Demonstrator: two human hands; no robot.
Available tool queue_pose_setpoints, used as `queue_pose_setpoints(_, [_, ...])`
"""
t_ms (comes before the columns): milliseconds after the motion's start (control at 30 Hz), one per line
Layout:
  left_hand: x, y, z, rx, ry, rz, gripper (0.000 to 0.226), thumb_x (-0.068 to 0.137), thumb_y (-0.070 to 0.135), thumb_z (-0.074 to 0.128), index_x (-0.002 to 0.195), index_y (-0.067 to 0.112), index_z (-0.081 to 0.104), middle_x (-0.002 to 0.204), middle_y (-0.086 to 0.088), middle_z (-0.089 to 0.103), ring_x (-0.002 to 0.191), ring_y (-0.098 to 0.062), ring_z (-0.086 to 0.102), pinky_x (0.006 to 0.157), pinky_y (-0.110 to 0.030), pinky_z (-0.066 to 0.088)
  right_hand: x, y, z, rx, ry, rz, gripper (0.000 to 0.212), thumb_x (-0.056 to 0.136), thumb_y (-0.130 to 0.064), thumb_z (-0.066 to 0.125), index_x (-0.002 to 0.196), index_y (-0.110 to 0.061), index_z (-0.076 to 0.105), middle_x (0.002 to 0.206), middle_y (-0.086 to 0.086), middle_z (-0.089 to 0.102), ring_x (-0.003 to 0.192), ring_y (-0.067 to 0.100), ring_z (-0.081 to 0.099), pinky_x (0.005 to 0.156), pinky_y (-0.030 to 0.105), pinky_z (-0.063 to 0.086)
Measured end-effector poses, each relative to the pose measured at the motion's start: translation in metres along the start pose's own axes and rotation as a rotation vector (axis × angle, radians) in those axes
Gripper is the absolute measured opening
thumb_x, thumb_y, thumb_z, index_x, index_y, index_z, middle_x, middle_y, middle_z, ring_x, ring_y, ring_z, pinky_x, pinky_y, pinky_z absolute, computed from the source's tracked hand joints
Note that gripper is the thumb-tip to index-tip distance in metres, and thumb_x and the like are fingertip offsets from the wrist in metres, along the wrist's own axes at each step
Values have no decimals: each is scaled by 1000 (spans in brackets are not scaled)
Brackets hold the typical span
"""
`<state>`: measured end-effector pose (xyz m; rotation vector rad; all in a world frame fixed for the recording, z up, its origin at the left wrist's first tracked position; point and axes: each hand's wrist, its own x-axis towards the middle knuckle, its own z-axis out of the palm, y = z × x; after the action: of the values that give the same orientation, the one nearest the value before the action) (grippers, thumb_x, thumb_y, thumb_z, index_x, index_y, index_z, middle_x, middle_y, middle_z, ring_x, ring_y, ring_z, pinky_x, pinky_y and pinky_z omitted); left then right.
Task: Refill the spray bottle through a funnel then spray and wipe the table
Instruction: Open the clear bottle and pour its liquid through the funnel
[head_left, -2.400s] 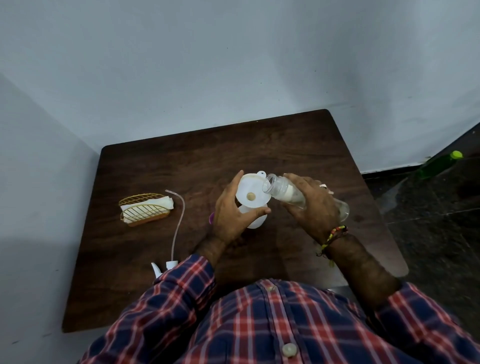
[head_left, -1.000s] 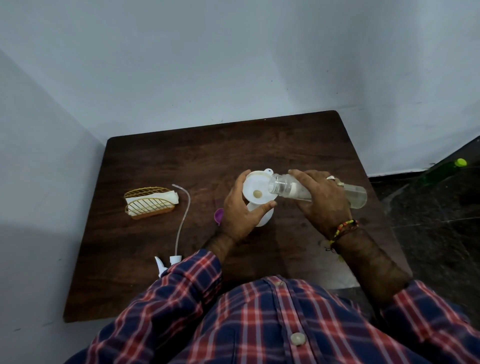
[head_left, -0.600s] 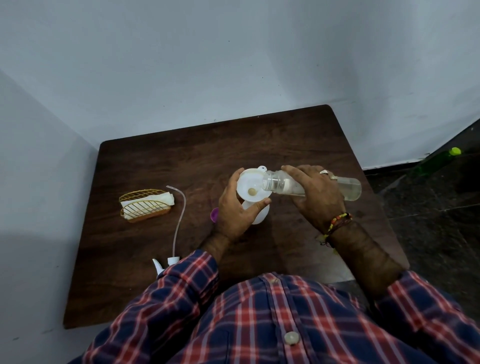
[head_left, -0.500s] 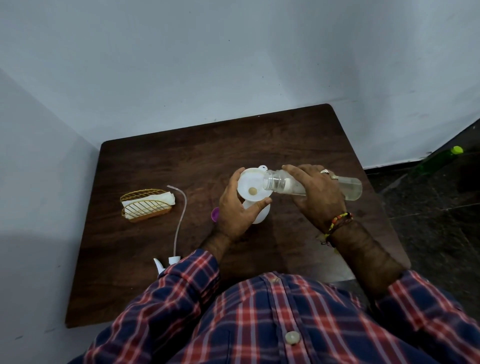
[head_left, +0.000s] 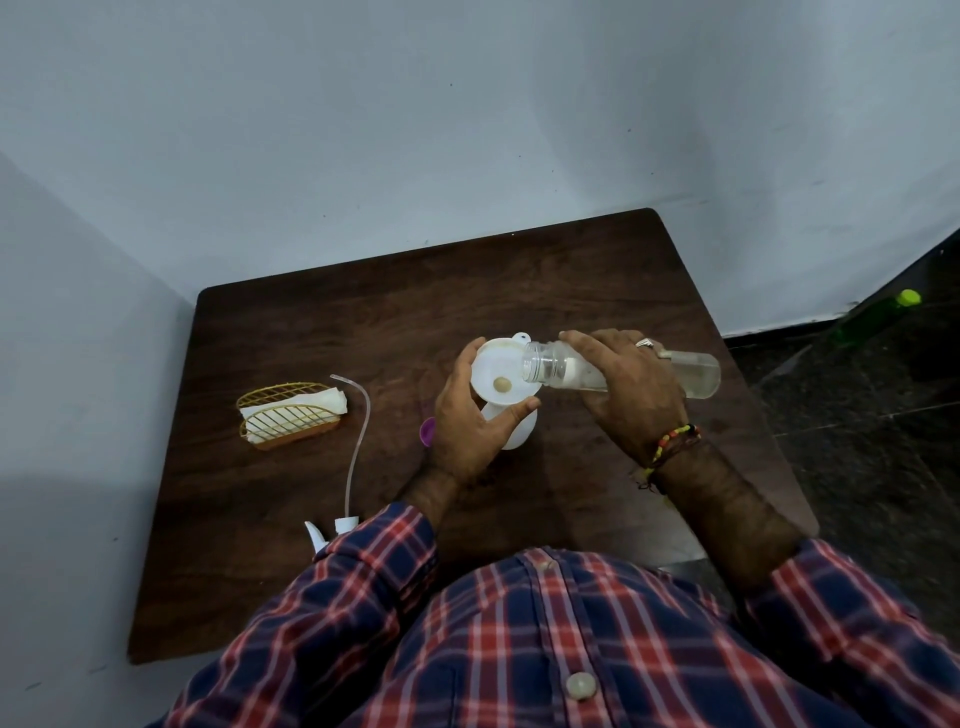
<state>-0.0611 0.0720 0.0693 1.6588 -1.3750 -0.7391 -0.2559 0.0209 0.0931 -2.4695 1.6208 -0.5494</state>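
Observation:
A white funnel (head_left: 496, 374) sits in the neck of a white spray bottle (head_left: 514, 431) standing on the dark wooden table (head_left: 363, 332). My left hand (head_left: 467, 426) is wrapped around the bottle and the funnel's stem. My right hand (head_left: 631, 395) holds a clear plastic bottle (head_left: 696, 371) almost level, its open mouth (head_left: 537, 364) over the funnel's rim. A little liquid shows inside it. The spray head (head_left: 332, 530) with its long tube (head_left: 358, 441) lies on the table at the front left, partly under my sleeve.
A gold wire holder with white napkins (head_left: 288, 413) stands at the left of the table. A small purple cap (head_left: 427, 431) lies just left of my left hand. Walls close the table's back and left. A green bottle (head_left: 878, 314) lies on the dark floor at right.
The clear bottle has tipped from neck-down toward nearly level over the funnel. My left hand has kept its hold on the spray bottle.

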Motion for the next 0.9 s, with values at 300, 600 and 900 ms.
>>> queue_pose_setpoints(300, [0,2,0,-6,-4,-7,90,72,31,85,145,10,38,142,0,50,127,-7,46,98,0,34,0,0,-1,-11,13,2,65,76,-19,79,135,-25,54,121,1,64,110,27,59,94,51,48])
queue_pose_setpoints(600, [0,3,-1,2,4,-15,89,72,32,85,145,13,38,142,3,50,123,4,41,97,2,32,2,-1,-2,-21,3,3,64,77,-20,76,136,-27,53,120,0,63,110,26,59,97,50,45])
queue_pose_setpoints(900, [0,5,-3,-5,4,-2,89,72,30,86,145,12,39,142,1,51,127,-6,47,106,-22,44,3,-1,0,-25,15,-2,62,78,-20,76,135,-27,54,119,-1,64,109,26,59,95,48,46])
